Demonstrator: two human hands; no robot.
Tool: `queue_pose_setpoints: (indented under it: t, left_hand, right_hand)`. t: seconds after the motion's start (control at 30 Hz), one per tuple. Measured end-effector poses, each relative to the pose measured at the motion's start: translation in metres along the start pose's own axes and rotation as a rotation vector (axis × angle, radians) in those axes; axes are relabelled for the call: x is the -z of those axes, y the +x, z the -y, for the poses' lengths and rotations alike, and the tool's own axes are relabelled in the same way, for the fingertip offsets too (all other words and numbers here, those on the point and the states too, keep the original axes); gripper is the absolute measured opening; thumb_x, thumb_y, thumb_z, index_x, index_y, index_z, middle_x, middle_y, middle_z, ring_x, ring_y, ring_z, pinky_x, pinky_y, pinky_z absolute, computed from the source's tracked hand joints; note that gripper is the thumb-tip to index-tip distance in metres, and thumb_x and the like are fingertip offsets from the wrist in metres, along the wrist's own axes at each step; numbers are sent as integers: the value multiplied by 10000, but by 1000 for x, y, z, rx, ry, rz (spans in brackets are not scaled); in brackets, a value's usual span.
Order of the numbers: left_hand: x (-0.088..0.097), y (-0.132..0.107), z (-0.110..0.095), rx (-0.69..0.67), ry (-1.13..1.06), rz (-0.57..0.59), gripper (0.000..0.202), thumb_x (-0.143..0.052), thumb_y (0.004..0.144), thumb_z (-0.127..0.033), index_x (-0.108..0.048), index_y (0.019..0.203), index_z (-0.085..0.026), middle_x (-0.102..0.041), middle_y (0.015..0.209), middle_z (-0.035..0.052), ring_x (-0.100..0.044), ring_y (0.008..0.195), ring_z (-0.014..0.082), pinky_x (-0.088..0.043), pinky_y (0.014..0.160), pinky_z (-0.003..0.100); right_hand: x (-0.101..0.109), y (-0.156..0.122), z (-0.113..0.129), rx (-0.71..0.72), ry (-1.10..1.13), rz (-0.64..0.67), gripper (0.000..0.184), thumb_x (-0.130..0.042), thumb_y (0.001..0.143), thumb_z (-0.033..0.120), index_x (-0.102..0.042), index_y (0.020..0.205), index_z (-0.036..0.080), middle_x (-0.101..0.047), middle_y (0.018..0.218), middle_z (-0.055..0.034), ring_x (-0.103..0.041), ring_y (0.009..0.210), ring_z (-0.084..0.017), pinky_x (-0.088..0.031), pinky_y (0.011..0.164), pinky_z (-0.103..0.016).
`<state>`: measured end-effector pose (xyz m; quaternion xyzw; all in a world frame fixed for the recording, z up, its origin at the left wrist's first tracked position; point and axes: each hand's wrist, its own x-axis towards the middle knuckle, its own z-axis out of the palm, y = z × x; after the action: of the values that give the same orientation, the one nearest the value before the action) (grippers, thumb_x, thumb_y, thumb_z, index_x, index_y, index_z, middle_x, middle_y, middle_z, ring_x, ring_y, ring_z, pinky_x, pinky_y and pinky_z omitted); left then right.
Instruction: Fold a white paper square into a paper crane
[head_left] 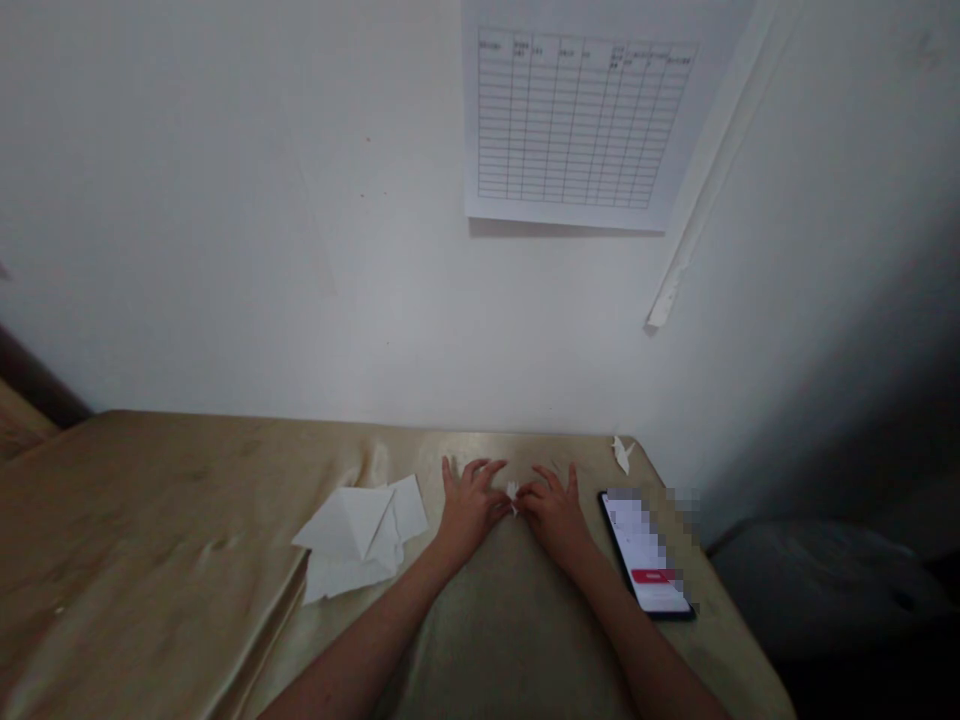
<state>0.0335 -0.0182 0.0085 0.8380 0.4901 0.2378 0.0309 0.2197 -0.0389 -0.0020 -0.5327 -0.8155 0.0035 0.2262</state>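
Observation:
A small piece of folded white paper (513, 492) is pinched between my two hands, low over the table. My left hand (471, 498) grips its left side with thumb and fingertips, the other fingers spread upward. From the right, my right hand (553, 508) pinches the same paper, its index and little fingers raised. The fingertips hide much of the paper, so its exact folded shape is unclear. Left of my left hand lie several white paper sheets (352, 530), some folded and torn-edged. A folded white paper crane (622, 455) rests near the table's far right corner.
A phone (645, 560) with a lit screen lies right of my right forearm, near the table's right edge. The table (150, 520) has a wrinkled gold-brown cover and meets a white wall (262, 250). A printed table sheet (577, 120) hangs on the wall.

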Motion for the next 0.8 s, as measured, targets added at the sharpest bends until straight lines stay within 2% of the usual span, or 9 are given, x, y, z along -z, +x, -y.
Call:
queue_pose_setpoints:
  t: [0.2,0.33,0.6,0.8]
  left_hand:
    - [1,-1,8,-16,-11,66,43,-722,836,-363,-753,865,-356,-477,1515,-63,-459,1321,303,82,1134,742]
    - [1,-4,12,-19,-19,101,107,-688,859,-404,-740,951,-383,-448,1536,-67,-435,1343,305,75,1127,748]
    - [-5,-5,7,-22,-24,68,161,-693,863,-373,-723,1020,-393,-488,1509,-31,-452,1336,289,81,1127,744]
    - [-4,-4,9,-84,-11,16,122,-699,859,-376,-755,966,-395,-537,1462,-15,-484,1312,287,44,1137,741]
  right_hand:
    - [6,-5,4,-61,47,33,193,-533,943,285,-718,996,306,-683,1149,-29,-421,1344,-276,-44,1161,-672]
    - [8,-3,5,-108,38,15,194,-537,945,359,-718,958,291,-669,1144,-39,-416,1333,-289,-51,1158,-670]
    - [2,-3,2,-174,36,23,148,-588,918,367,-715,978,321,-634,1193,-35,-427,1301,-292,-81,1125,-706]
    - [-3,-5,2,-206,47,10,137,-614,907,395,-714,973,327,-620,1192,-33,-429,1287,-284,-71,1120,-715]
